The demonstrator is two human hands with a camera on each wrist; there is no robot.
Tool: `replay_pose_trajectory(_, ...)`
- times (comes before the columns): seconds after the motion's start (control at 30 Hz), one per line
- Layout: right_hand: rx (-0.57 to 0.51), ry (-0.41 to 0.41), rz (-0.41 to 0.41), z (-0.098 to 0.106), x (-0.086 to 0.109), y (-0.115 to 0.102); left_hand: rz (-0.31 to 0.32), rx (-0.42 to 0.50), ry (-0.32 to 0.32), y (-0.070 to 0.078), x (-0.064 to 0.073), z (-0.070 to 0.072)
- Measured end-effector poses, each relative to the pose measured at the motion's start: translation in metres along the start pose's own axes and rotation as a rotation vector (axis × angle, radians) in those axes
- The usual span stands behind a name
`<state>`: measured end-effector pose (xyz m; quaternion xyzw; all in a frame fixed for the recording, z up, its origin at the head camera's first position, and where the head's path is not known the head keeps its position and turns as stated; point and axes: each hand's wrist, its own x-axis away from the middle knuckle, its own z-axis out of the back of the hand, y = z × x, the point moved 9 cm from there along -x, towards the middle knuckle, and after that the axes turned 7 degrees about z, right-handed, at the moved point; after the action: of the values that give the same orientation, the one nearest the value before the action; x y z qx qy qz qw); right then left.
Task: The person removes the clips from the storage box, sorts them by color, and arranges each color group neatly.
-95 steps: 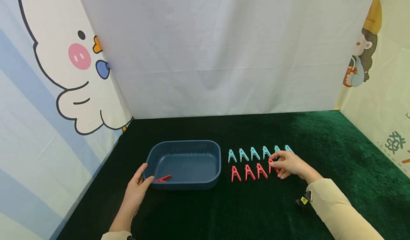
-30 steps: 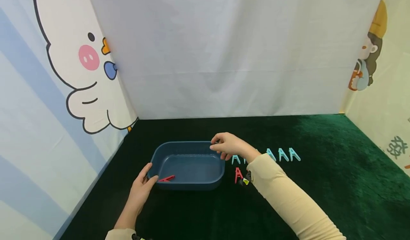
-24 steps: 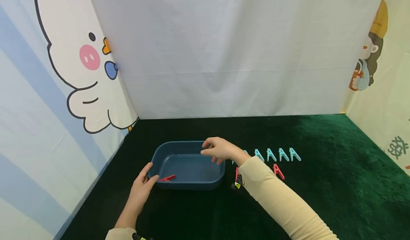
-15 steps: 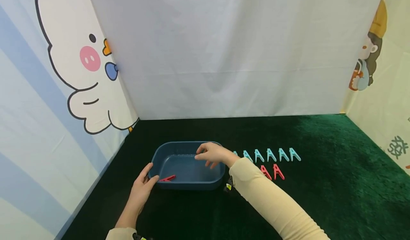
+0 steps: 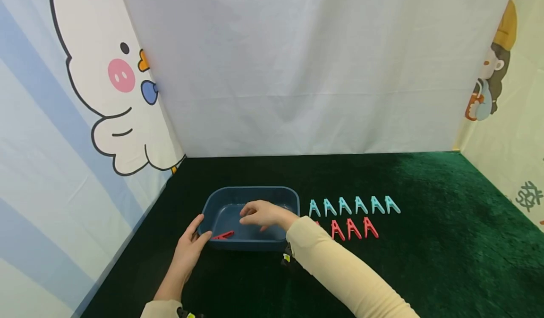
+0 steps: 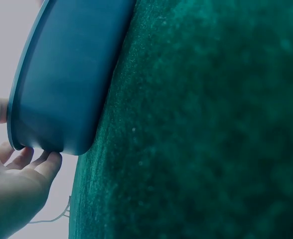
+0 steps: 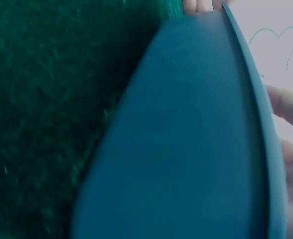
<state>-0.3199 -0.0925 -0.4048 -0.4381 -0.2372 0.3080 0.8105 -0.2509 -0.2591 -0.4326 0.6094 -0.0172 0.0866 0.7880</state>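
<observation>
A blue plastic basin [image 5: 250, 245] stands on dark green plush cloth. At its left end my left hand [image 5: 187, 249] grips the rim, thumb over the edge and fingers against the outer wall, as the left wrist view also shows. One red clothespin [image 5: 223, 235] lies inside the near left corner. Over the basin's inside hangs my right hand [image 5: 265, 215], thumb and index finger apart and nothing seen between them. The right wrist view shows its finger [image 7: 288, 105] beyond the basin's rim.
Right of the basin lies a row of several light blue clothespins [image 5: 344, 206]. In front of it is a row of red clothespins [image 5: 354, 229], the leftmost partly hidden by my right sleeve [image 5: 335, 266]. A white curtain [image 5: 289, 72] closes the back.
My right hand has left the red clothespin at the row's right end, which stays in line, and come left over the basin and lower. The left hand still holds the rim.
</observation>
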Motion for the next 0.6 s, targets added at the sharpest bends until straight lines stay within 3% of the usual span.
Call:
replay_pose_trajectory(0.3,0.024,-0.022,-0.028,-0.022,-0.013,0.002,0.014,0.002,-0.014,-0.001,0.000,0.000)
replay_pose_trajectory(0.6,0.251,-0.072,-0.007,-0.044,-0.024,-0.003,0.010,0.009,-0.022,-0.001,0.000,0.000)
